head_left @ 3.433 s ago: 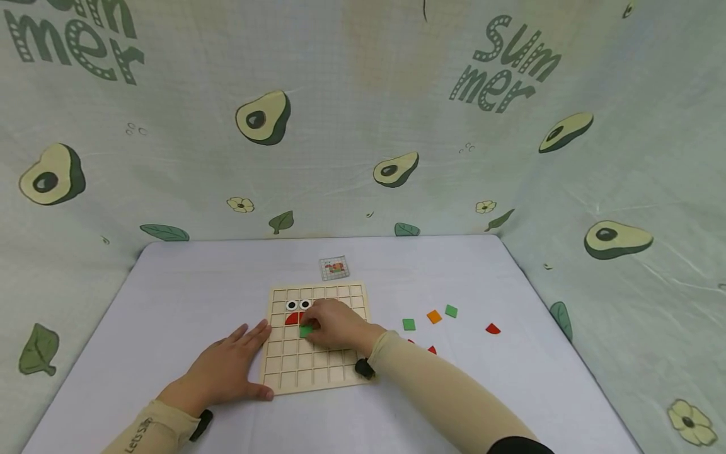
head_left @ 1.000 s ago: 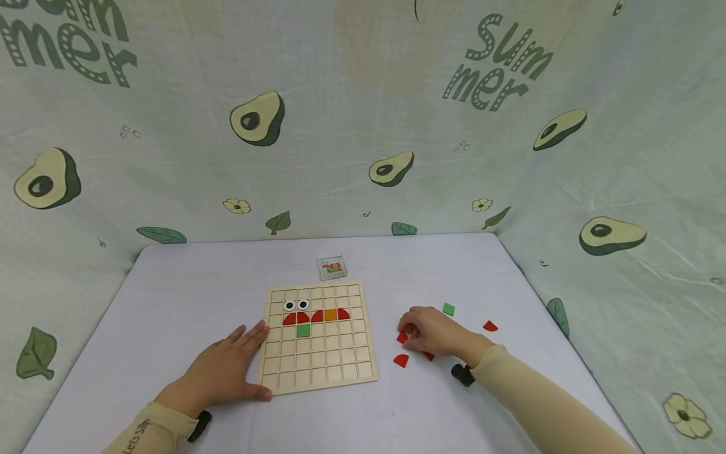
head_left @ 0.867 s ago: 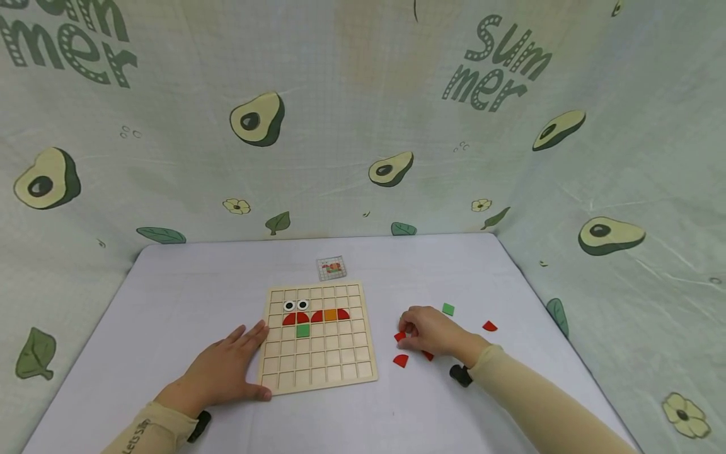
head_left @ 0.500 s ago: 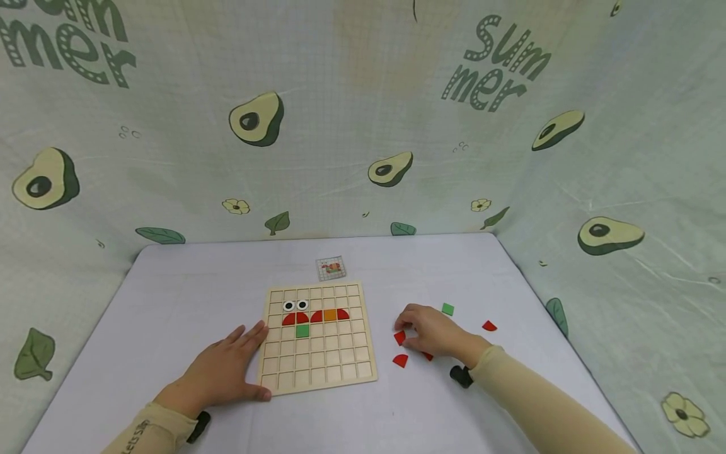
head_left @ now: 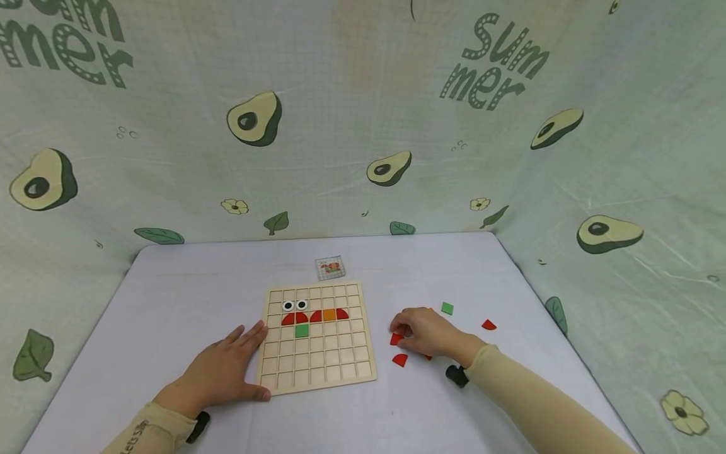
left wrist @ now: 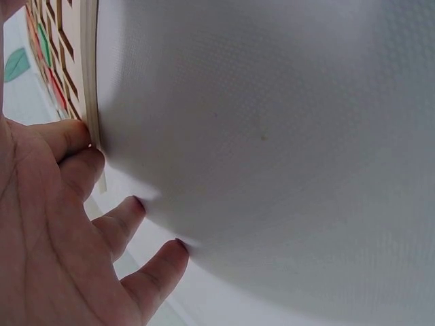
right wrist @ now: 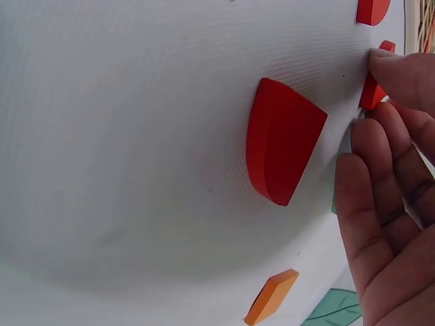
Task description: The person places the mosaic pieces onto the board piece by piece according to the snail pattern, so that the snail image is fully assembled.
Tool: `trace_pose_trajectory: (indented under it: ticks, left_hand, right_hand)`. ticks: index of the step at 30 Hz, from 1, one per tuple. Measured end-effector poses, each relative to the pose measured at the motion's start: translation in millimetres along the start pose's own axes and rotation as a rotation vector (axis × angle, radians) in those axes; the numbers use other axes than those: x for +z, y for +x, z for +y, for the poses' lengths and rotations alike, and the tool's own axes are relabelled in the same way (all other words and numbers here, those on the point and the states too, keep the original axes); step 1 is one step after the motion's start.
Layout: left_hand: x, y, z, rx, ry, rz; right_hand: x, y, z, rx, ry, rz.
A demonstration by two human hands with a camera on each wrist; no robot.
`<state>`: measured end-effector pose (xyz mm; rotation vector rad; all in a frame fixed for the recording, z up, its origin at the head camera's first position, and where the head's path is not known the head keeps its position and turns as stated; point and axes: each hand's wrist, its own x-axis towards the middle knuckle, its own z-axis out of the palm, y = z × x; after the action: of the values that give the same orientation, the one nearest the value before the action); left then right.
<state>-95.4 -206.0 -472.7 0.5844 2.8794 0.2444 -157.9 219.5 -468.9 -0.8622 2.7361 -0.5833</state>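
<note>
While a red piece [head_left: 396, 339] is pinched between the thumb and fingers of the right hand [head_left: 426, 331], the left hand [head_left: 218, 372] is splayed, its fingertips set against the nine-o'clock edge of a wooden grid board [head_left: 334, 358]. Around the right hand in the head view, a red quarter-round [head_left: 399, 360] is seen at seven o'clock, a green square [head_left: 447, 308] at two, the board at nine and a picture card [head_left: 330, 268] at ten.

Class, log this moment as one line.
left hand: touches pale wooden grid board; right hand: pinches flat red piece; green square tile: on board
</note>
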Motion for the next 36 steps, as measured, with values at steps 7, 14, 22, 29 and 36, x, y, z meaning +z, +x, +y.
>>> trace_pose_trajectory:
  ticks: [7, 14, 22, 29, 36]
  left_hand:
    - [1.7, 0.6, -0.7, -0.01, -0.003, 0.003]
    - [1.0, 0.9, 0.3, 0.003, 0.011, 0.016]
    - [-2.3, -0.1, 2.8, 0.014, 0.018, 0.01]
    - [-2.8, -0.7, 3.4, 0.013, 0.021, 0.007]
    - [-2.1, -0.7, 3.3, 0.008, 0.018, 0.008]
  right_hand:
    - [0.2, 0.7, -1.2, -0.01, 0.031, -0.017]
    - [-1.8, -0.3, -5.0, -0.018, 0.05, -0.033]
    - [-2.5, 1.2, -7.6, -0.026, 0.061, -0.045]
    - [-3.1, 2.7, -7.0, -0.012, 0.082, -0.057]
    - [-1.0, 1.8, -5.3, -0.024, 0.085, -0.047]
